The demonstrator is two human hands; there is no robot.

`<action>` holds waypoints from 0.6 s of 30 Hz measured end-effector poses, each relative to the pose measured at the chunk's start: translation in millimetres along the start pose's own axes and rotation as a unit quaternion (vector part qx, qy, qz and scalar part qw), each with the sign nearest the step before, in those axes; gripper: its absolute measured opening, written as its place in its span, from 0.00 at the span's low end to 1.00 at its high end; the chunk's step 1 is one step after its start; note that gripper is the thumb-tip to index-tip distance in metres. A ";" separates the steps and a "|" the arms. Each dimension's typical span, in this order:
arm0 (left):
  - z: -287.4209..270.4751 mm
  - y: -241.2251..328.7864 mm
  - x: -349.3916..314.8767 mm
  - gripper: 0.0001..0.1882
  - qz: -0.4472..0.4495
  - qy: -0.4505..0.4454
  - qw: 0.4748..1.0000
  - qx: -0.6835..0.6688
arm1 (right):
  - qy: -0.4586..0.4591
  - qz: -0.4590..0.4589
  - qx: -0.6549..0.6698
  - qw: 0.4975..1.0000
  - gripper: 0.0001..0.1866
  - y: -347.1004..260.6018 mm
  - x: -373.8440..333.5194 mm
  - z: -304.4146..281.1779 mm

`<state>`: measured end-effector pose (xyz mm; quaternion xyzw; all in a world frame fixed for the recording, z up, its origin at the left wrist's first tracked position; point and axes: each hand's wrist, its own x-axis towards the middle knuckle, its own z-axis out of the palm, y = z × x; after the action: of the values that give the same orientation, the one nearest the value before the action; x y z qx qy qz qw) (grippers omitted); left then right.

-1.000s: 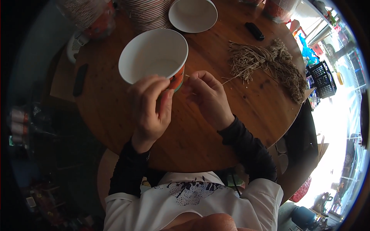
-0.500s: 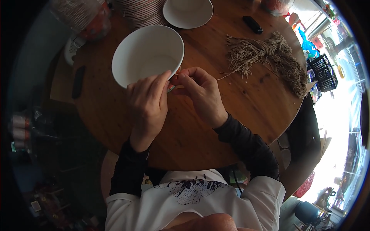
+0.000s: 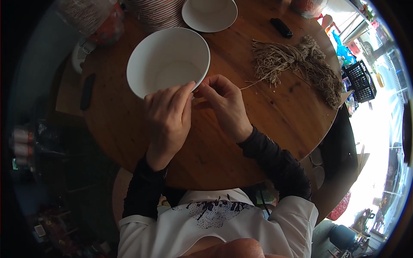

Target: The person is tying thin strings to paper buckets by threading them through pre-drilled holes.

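Note:
A large white paper tub (image 3: 165,60) is tilted with its open mouth toward me. My left hand (image 3: 168,109) grips the tub's near right rim, fingers pressed together over the edge and thumb hidden. Just right of that rim, my right hand (image 3: 223,99) is closed in a pinch, its fingertips against the tub's outer side. A thin beige string (image 3: 248,87) runs from behind the right hand toward a loose bundle of twine (image 3: 297,60) on the table. The exact hold of the right fingertips is partly hidden by the hand and rim.
On the round wooden table (image 3: 223,159), a stack of paper tubs (image 3: 157,15) and another white tub (image 3: 209,15) stand at the back. A black object (image 3: 281,27) lies back right, a dark slim one (image 3: 87,91) at the left edge. A black basket (image 3: 360,81) is beyond the table.
The tub has turned slightly and shifted a little right, with my left hand moving along with it. My right hand stays pinched at the rim and has barely moved.

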<state>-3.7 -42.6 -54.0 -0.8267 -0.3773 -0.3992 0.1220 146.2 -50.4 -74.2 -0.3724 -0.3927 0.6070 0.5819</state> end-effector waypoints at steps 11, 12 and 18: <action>-24.4 -23.9 40.4 0.11 -0.013 -0.136 0.983 -0.124 | -0.006 0.019 -0.019 1.000 0.10 -14.0 20.1 9.8; -25.2 -28.0 42.1 0.13 -0.057 -0.170 0.967 -0.181 | -0.003 0.034 -0.025 0.999 0.10 -16.7 22.2 10.3; -14.3 -58.8 70.6 0.11 -0.139 -0.312 0.898 -0.279 | -0.047 0.054 -0.027 0.997 0.10 -19.3 28.6 3.1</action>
<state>-26.2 27.7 2.5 -0.8483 -0.3798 -0.2230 -0.2940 150.0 -21.7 -55.2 -0.3796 -0.4154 0.6438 0.5185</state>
